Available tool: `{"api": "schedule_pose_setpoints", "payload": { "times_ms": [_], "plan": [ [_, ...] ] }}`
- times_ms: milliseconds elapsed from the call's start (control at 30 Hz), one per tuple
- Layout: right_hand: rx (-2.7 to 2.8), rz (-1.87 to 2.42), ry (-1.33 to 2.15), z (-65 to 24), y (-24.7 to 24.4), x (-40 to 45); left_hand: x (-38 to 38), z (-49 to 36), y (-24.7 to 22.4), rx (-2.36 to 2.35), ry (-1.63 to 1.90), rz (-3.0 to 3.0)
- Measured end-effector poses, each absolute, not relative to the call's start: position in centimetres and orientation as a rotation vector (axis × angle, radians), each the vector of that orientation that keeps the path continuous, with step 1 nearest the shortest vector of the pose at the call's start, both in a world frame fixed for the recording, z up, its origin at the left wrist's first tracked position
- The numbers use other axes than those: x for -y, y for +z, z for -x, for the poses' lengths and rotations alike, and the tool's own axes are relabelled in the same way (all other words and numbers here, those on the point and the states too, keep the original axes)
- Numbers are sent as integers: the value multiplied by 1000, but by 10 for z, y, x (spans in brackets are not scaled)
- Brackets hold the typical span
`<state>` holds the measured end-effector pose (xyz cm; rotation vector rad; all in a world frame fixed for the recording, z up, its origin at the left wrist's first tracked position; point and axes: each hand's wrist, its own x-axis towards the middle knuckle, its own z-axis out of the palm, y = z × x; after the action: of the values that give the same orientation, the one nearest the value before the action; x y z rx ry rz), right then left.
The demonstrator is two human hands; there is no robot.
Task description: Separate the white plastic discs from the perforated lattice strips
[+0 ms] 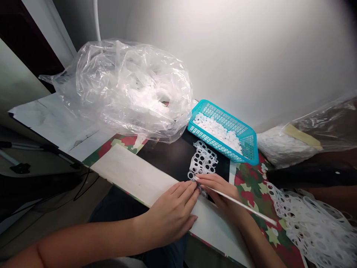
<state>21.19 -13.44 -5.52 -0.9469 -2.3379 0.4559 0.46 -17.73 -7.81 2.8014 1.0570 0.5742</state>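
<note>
A strip of white plastic with round holes [203,158] lies on a black sheet [164,156], its near end under my fingertips. My left hand [175,208] rests on the pale board [134,167], its fingers together and their tips at that end. My right hand [223,193] meets it there, with a thin white stick [245,206] held between its fingers and slanting to the lower right. What lies right under the fingertips is mostly hidden.
Behind the strip stands a turquoise basket [225,152] of small white pieces. A big clear plastic bag [125,93] fills the back left. More perforated strips [318,227] lie at the right, below another filled bag [287,145].
</note>
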Motion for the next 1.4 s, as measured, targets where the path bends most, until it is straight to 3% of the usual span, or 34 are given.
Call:
{"api": "schedule_pose_setpoints", "payload": {
  "times_ms": [300,1033,1400],
  "plan": [
    [2310,967,613,-218,-59,135,176,-3,-84,-1041,594,-2859],
    [2435,962,220,-216,-77,144,171,-8,-76,-1038,649,-2867],
    [2231,1116,321,-209,-71,141,171,-7,-79,-1001,623,-2877]
  ]
}}
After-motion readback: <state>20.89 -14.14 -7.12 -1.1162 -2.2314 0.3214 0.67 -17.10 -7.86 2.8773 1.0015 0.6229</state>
